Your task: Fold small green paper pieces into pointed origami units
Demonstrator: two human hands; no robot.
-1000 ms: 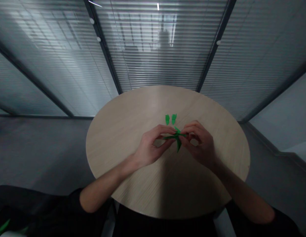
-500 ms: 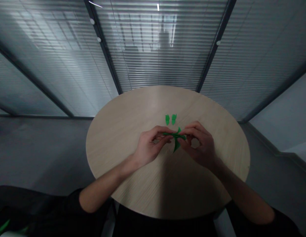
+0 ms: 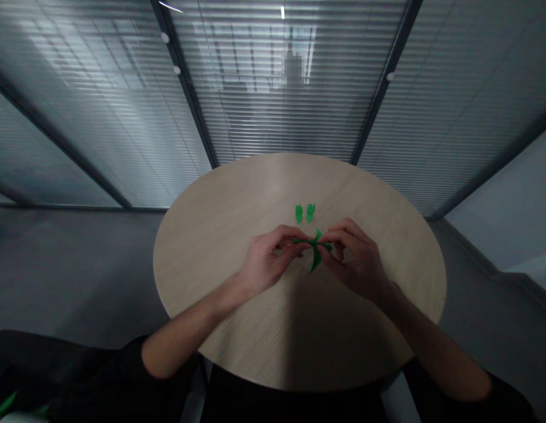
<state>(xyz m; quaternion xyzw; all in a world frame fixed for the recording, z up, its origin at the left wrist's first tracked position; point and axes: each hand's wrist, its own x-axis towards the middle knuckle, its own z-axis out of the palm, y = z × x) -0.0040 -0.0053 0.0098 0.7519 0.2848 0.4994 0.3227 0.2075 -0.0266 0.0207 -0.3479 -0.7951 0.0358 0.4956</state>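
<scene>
A dark green folded piece, perhaps paper (image 3: 316,258), is held just above the table between my two hands. It has a narrow band running sideways and pointed flaps sticking out at the far and near sides. My left hand (image 3: 270,258) pinches its left end between thumb and fingers. On the other end, my right hand (image 3: 356,258) has a similar pinch, with fingertips covering part of it. Beyond the hands, two small bright green pieces, the left one (image 3: 299,213) and the right one (image 3: 310,212), lie side by side on the tabletop.
The round wooden table (image 3: 211,235) fills the middle, its near part in shadow. Behind it stand glass panels with blinds (image 3: 282,117) in dark frames. At the lower left corner, something green and leaf-like (image 3: 6,405) shows beside a pale edge.
The fingers of my right hand have closed up slightly, and the green piece's flaps have turned a little. My left hand has barely moved. The two small green pieces stay put.
</scene>
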